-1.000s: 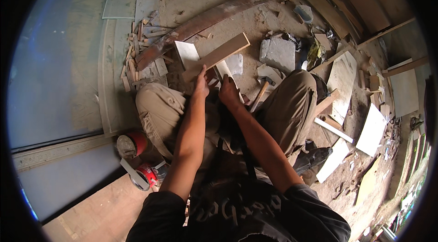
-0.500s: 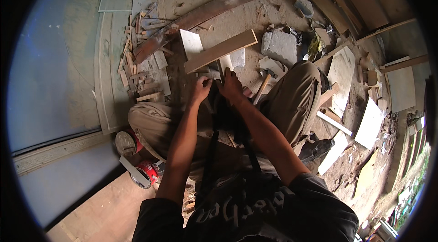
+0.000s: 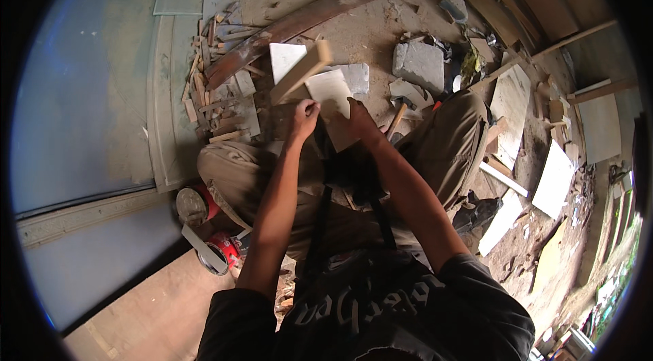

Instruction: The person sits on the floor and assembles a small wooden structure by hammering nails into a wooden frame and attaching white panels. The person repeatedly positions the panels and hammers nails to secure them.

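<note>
My right hand [image 3: 360, 118] grips the right edge of a pale flat board [image 3: 330, 95], held tilted above my lap. A thick wooden strip [image 3: 301, 73] stands at an angle by the board's far left side; whether the two are joined I cannot tell. My left hand [image 3: 306, 118] is closed, thumb against curled fingers, just left of the board; anything inside it is too small to make out. A wooden-handled hammer [image 3: 396, 120] leans near my right knee.
A grey block [image 3: 418, 66] lies ahead on the dirt floor. Wood offcuts [image 3: 221, 116] are piled at the left, beside a long reddish-brown beam [image 3: 272, 38]. Red cans [image 3: 221, 252] stand by my left leg. White panels [image 3: 553, 179] lie at the right.
The board has turned from nearly edge-on to show its broad face, and the strip has swung with it to point more away from me. My left hand remains closed, slightly right of before.
</note>
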`<move>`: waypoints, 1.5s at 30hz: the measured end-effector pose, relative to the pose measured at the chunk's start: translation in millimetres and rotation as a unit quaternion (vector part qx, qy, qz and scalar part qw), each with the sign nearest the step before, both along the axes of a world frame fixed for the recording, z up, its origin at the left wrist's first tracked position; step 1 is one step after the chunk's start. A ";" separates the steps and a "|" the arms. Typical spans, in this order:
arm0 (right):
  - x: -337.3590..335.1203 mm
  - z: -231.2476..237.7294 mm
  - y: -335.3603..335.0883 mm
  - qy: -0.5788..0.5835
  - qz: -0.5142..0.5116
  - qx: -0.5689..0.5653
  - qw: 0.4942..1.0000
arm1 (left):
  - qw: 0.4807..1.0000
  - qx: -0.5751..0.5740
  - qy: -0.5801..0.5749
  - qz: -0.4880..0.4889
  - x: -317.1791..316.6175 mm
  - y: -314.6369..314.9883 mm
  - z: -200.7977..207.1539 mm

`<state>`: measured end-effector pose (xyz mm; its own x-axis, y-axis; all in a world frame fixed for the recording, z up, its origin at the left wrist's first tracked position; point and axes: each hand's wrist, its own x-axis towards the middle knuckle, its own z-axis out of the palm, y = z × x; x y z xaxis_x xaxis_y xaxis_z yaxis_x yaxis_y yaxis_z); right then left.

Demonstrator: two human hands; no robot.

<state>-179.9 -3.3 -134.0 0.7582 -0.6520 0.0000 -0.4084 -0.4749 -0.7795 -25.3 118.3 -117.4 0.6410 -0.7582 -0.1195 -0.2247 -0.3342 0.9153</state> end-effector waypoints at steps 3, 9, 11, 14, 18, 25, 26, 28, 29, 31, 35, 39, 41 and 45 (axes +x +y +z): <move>-7.0 33.8 -26.8 0.010 -0.022 0.099 0.995 | 0.994 -0.090 -0.007 0.055 -2.0 -8.4 23.9; -65.3 184.6 -54.0 -0.116 -0.096 0.146 0.978 | 0.961 -0.245 0.089 0.091 -32.6 -32.8 117.5; -106.2 229.7 -54.1 -0.183 -0.138 0.189 0.955 | 0.952 -0.265 0.143 0.062 -65.0 -51.7 149.9; -167.3 267.8 -42.2 -0.351 -0.225 0.206 0.885 | 0.931 -0.288 0.223 -0.003 -129.2 -80.0 187.9; -271.9 268.0 -35.8 -0.335 -0.425 -0.013 0.841 | 0.859 -0.290 0.370 -0.202 -242.3 -118.2 236.5; -452.6 140.0 22.1 -0.016 -0.670 -0.005 0.742 | 0.803 -0.042 0.438 -0.403 -423.1 -137.8 172.7; -458.0 124.4 36.5 0.021 -0.689 -0.011 0.724 | 0.815 -0.019 0.419 -0.398 -436.3 -134.5 153.3; -465.3 76.1 56.6 0.089 -0.649 -0.094 0.750 | 0.874 -0.019 0.300 -0.383 -447.6 -129.4 118.8; -471.2 50.5 67.0 0.033 -0.617 -0.071 0.783 | 0.881 0.014 0.287 -0.377 -450.7 -125.2 106.6; -448.7 32.7 79.2 0.028 -0.648 -0.071 0.758 | 0.884 0.034 0.231 -0.405 -451.6 -125.0 96.1; -413.3 17.4 104.3 -0.019 -0.737 -0.186 0.650 | 0.880 -0.014 0.030 -0.474 -452.6 -116.3 102.5; -431.2 -39.8 130.2 -0.025 -0.804 0.029 0.594 | 0.845 -0.011 -0.046 -0.533 -453.7 -110.7 99.7; -476.1 -117.7 153.5 -0.054 -0.798 0.102 0.591 | 0.823 -0.013 -0.052 -0.565 -467.7 -100.9 106.4; -457.5 -104.7 137.3 0.098 -0.658 0.091 0.741 | 0.824 -0.020 -0.059 -0.562 -459.2 -96.9 105.5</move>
